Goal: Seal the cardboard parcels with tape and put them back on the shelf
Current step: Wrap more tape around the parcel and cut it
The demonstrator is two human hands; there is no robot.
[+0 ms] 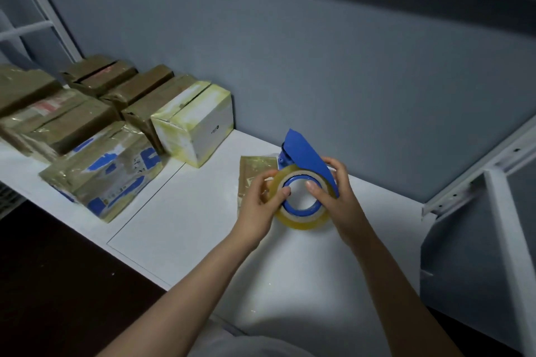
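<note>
I see a grey-blue wall (319, 66) beyond the left hand (261, 206) and right hand (339, 194). Under them lies the white shelf (188, 226). Dark floor (58, 284) shows to their left, a white metal upright (504, 226) to their right.

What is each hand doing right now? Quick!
The left hand is closed, pinching the tape roll.
The right hand is closed, gripping the blue tape dispenser that carries the roll.

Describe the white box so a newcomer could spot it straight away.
On the white shelf by the grey wall, parcels cluster at left. The white box ends the cluster, nearest the tape dispenser. It alone is white, yellow-taped; its neighbours are brown.
</note>
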